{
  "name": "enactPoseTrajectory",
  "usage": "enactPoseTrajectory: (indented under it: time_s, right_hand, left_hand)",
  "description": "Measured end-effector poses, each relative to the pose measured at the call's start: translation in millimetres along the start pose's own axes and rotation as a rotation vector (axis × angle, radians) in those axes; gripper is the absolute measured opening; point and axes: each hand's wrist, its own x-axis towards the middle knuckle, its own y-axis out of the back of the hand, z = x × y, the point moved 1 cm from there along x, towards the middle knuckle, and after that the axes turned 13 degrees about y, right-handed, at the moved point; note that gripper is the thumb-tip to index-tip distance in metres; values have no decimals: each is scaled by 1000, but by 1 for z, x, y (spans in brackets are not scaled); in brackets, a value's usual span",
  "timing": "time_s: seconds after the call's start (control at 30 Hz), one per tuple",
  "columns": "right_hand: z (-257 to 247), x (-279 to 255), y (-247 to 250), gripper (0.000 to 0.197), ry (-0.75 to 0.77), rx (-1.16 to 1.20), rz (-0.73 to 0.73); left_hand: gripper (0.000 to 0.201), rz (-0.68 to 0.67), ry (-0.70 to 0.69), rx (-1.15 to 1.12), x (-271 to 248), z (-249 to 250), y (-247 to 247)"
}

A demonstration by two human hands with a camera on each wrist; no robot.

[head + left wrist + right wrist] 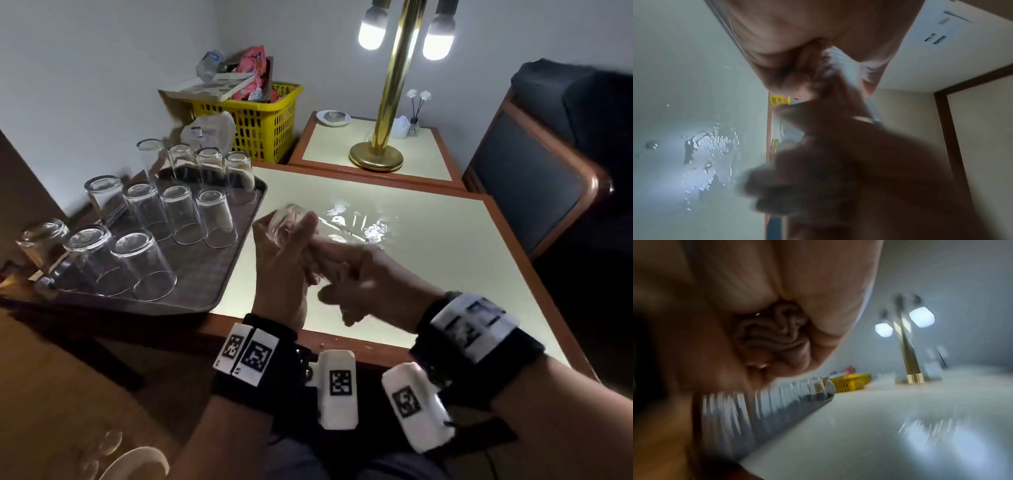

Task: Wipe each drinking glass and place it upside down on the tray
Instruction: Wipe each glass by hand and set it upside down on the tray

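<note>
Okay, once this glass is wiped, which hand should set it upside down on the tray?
Probably the left hand. It already grips the glass and is on the tray's side. The right hand appears to hold the cloth and would have to cross over.

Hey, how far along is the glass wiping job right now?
Mostly done, it seems: eleven glasses stand upside down on the tray. One glass is in hand, gripped by the left hand while the right hand works bunched cloth into it. No unwiped glasses show on the table.
</note>
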Motion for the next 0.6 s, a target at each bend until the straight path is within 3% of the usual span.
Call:
enactPoseTrajectory:
  time_s: [0.03, 0.1, 0.17, 0.23, 0.27, 0.3, 0.43, 0.47, 0.5, 0.6]
  right_hand:
    - [-2, 0, 4, 75, -62, 210, 29]
    - [-6, -1, 11, 73, -78, 295, 56]
    - [-7, 2, 14, 80, 26, -114, 36]
    - [-6, 3, 6, 80, 131, -658, -102]
    - [-5, 1, 3, 78, 141, -741, -121]
    - [-2, 0, 3, 76, 145, -693, -122]
    - [1, -5, 13, 75, -101, 178, 24]
    - [1, -6, 14, 75, -101, 180, 31]
    - [0, -7, 15, 77, -68, 44, 34]
    - [5, -4, 5, 85, 121, -730, -110]
  left_hand:
    - [47, -35, -34, 1, 0, 2, -1]
    - [39, -34, -25, 109, 4, 4, -1]
    - [40, 51, 30, 272, 7, 7, -4]
    - [38, 138, 92, 323, 8, 6, -7]
    - [29, 142, 100, 280, 7, 5, -8]
    - [23, 124, 85, 224, 5, 4, -9]
    - [21, -26, 2, 146, 2, -4, -4]
    - [22, -26, 32, 158, 3, -5, -2]
    - [22, -3, 79, 185, 3, -5, -2]
    - [24, 92, 152, 247, 5, -2, -3]
